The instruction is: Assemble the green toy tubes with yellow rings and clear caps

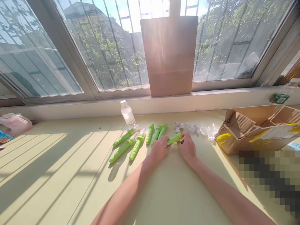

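Observation:
My left hand (pixel 160 148) is wrapped round the body of a green ridged plastic stick (pixel 172 139). At the stick's right end, the fingers of my right hand (pixel 188 146) pinch its collar, where a bit of yellow shows. Left of my hands lie several more green sticks (pixel 138 147), some with clear caps on their far ends and some without. Just beyond my right hand is a scatter of small clear plastic caps (pixel 190 127). My fingertips partly hide the collar of the held stick.
A water bottle (pixel 127 115) stands behind the sticks. On the right sits an open cardboard box (pixel 257 128) with yellow tape. A cardboard sheet (pixel 171 56) leans against the window. Plastic bags (pixel 17 122) lie at the far left, and another bottle (pixel 282 95) is by the sill.

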A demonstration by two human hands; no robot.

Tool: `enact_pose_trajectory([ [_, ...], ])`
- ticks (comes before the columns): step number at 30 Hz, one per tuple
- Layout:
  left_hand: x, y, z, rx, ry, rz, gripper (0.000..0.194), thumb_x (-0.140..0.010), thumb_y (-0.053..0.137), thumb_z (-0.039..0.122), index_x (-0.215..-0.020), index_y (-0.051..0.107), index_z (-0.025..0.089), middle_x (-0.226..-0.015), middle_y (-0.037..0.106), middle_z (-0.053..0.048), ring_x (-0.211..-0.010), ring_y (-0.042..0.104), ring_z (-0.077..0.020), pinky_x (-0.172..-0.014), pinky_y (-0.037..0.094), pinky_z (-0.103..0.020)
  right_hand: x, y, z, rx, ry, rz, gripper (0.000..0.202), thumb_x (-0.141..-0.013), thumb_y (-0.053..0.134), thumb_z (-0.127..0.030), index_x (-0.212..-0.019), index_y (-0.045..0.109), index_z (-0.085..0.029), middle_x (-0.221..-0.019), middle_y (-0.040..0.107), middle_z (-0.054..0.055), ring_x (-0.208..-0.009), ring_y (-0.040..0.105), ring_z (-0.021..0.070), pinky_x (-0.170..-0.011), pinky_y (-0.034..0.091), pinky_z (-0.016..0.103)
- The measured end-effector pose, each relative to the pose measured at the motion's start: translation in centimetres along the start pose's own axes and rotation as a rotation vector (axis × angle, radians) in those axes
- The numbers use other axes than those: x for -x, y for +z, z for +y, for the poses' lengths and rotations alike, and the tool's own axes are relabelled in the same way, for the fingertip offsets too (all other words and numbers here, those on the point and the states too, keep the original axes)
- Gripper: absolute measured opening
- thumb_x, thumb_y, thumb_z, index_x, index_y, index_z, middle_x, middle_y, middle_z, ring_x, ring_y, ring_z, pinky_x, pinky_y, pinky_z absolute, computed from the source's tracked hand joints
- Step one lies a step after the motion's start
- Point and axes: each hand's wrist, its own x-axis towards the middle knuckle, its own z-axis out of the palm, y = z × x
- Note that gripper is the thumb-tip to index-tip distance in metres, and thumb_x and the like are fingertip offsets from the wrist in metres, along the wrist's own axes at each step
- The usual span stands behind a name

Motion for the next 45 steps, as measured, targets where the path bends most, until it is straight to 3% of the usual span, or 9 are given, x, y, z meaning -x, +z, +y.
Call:
enact_pose_trajectory([
  [8,0.19,-0.15,0.3,-0.031,0.055,0.081,0.024,-0.098,0.051,0.039,-0.104,0.069,0.024,-0.087,0.073,-0.008,-0.082,0.069,-0.024,-0.068,0.049,-0.034,0.03,-0.1,-0.23,-0.027,-0.002,0.032,0.021,-0.072,0.051,-0.029,-0.091,0.044,-0.027,-0.088,0.06,-0.001,-0.066,0.06,0.0178,-0.059,0.042,0.031],
  [18,0.01,-0.02,0.35,-0.067,0.042,0.013,0.029,-0.099,0.049,0.043,-0.091,0.067,0.022,-0.074,0.07,-0.006,-0.067,0.066,-0.0212,-0.059,0.044,-0.031,0.01,-0.03,-0.16,-0.064,-0.045,0.031,0.019,-0.074,0.052,-0.034,-0.088,0.043,-0.026,-0.09,0.061,0.0,-0.066,0.061,0.0181,-0.061,0.044,0.033],
  [24,-0.07,0.09,0.24,-0.07,0.032,-0.028,0.024,-0.095,0.057,0.043,-0.106,0.065,0.023,-0.088,0.073,-0.006,-0.068,0.066,-0.0208,-0.055,0.042,-0.03,-0.11,0.02,-0.06,-0.049,0.011,0.009,0.018,-0.072,0.055,-0.031,-0.085,0.044,-0.027,-0.072,0.061,-0.003,-0.064,0.061,0.0203,-0.06,0.043,0.032],
  [29,0.08,-0.19,0.18,-0.104,0.103,0.028,0.016,-0.098,0.053,0.031,-0.099,0.066,0.021,-0.094,0.072,-0.007,-0.079,0.067,-0.0208,-0.063,0.045,-0.029,-0.01,-0.06,-0.23,-0.051,0.02,0.013,0.018,-0.073,0.056,-0.031,-0.086,0.044,-0.027,-0.066,0.059,-0.005,-0.063,0.062,0.0202,-0.06,0.043,0.031],
  [35,0.06,-0.16,0.31,-0.109,0.142,0.116,0.024,-0.101,0.049,0.036,-0.098,0.067,0.021,-0.088,0.073,-0.007,-0.08,0.068,-0.0216,-0.068,0.046,-0.031,0.01,-0.31,-0.57,-0.066,0.039,0.007,0.023,-0.071,0.058,-0.033,-0.089,0.045,-0.027,-0.067,0.059,-0.005,-0.062,0.061,0.0196,-0.059,0.043,0.031],
  [39,0.07,-0.11,0.45,-0.12,0.118,0.07,0.025,-0.1,0.049,0.038,-0.098,0.067,0.021,-0.085,0.073,-0.007,-0.079,0.068,-0.0225,-0.067,0.047,-0.032,-0.05,-0.23,-0.53,-0.082,0.025,0.021,0.023,-0.072,0.057,-0.034,-0.089,0.044,-0.027,-0.065,0.057,-0.005,-0.062,0.061,0.0201,-0.06,0.043,0.032],
  [45,-0.12,-0.54,0.72,-0.089,0.001,-0.09,0.03,-0.101,0.044,0.042,-0.101,0.066,0.022,-0.085,0.072,-0.007,-0.074,0.067,-0.022,-0.06,0.045,-0.03,0.02,0.03,-0.04,-0.098,-0.035,0.035,0.018,-0.075,0.053,-0.036,-0.088,0.044,-0.026,-0.076,0.061,-0.003,-0.064,0.062,0.0187,-0.062,0.045,0.032],
])
